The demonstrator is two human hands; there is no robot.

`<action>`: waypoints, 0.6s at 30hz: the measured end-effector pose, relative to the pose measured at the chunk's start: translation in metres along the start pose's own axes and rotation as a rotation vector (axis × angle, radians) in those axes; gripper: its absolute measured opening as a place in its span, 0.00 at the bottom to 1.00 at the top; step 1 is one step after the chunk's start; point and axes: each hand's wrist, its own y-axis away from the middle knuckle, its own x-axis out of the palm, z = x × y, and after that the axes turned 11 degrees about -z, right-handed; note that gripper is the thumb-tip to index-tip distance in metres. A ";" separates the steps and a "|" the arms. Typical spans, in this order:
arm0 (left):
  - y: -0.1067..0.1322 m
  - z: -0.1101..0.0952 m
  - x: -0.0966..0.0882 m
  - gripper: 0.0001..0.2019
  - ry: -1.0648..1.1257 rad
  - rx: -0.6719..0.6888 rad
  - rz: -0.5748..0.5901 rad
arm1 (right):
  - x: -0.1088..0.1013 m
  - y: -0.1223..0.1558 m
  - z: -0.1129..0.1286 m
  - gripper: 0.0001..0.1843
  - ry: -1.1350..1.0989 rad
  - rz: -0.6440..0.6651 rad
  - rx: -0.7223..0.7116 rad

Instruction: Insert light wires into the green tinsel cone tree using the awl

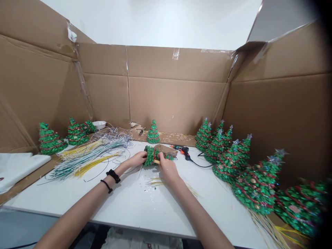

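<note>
A small green Christmas tree with red trim [149, 156] lies on its side at the middle of the white table. My left hand [139, 158] grips its left end, the fingertips partly hidden behind it. My right hand [166, 165] is closed at its right part, with the thumb and fingers around a short tan stick-like piece [157, 161] pressed against the tree. What that piece is I cannot make out. Just behind the tree lies a brown piece [164, 150]. Loose yellow strands [157, 181] and green bits are scattered in front of my hands.
A glue gun [185, 153] with a black cord lies to the right. Decorated trees [228, 160] line the right side; others [77, 133] stand at left. Bundles of white, green and yellow wires [89, 157] cover the left. Cardboard walls [178, 93] enclose the table.
</note>
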 end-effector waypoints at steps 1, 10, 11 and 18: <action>0.000 -0.001 0.002 0.09 -0.020 0.007 -0.002 | -0.003 0.001 -0.004 0.14 -0.027 0.009 0.014; 0.003 0.003 0.009 0.12 -0.062 0.090 -0.018 | -0.017 0.006 -0.023 0.11 -0.188 -0.032 0.049; 0.004 0.004 0.010 0.12 -0.069 0.091 -0.027 | -0.015 0.005 -0.021 0.11 -0.189 -0.031 0.036; 0.007 -0.001 0.014 0.11 -0.235 -0.001 -0.078 | -0.008 0.004 -0.016 0.12 -0.144 -0.022 -0.012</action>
